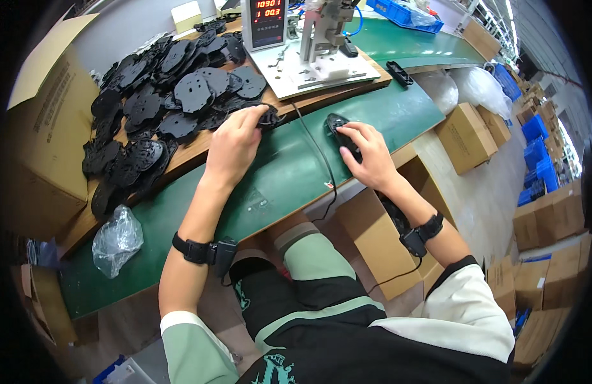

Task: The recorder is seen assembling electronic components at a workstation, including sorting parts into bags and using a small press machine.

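Observation:
My left hand (234,146) is closed, its fingertips on a small black plastic part (270,117) at the edge of the wooden board. That part is mostly hidden by the fingers. Over the green bench, my right hand (369,152) grips an elongated, rounded black plastic housing (339,123), thumb on the near side and fingers across its top. Close to my left hand lies a large heap of flat black plastic plates (193,89), several with small holes. Behind both hands stands a bench press (321,45) on a white base, beside a control box (268,24) with red digits.
A black cable (318,147) crosses the green bench (270,185) between my hands. Left are an open carton (49,121) and a clear plastic bag (117,241). A black tray-like part (399,73) lies by the press. An open carton (379,240) stands below my right forearm.

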Tool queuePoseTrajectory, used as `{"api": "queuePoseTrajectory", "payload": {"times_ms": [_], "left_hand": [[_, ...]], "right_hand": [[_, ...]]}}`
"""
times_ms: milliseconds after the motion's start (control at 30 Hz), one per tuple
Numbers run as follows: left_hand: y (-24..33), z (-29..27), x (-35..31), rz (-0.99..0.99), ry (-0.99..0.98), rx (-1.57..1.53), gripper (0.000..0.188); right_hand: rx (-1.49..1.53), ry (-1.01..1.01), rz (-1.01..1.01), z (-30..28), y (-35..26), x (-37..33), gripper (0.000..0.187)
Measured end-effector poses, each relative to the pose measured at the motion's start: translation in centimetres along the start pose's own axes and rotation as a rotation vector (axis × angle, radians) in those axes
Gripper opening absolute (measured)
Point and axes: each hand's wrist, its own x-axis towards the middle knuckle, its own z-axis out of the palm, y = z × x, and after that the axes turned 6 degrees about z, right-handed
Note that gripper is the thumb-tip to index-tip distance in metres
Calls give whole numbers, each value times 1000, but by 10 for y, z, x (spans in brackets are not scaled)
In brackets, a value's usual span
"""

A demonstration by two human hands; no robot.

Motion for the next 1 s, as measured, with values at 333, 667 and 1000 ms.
{"api": "queuePoseTrajectory", "payload": {"times_ms": [333,667,1000], "left_hand": [[17,2,6,267,22,-14,32],[-30,-24,4,-187,306,618,48],[-55,-14,-15,-472,43,639,38]], "right_hand": [[220,6,-212,14,-83,48,70],[50,306,-206,-2,-31,97,39],[7,326,-47,-4,21,99,38]]}}
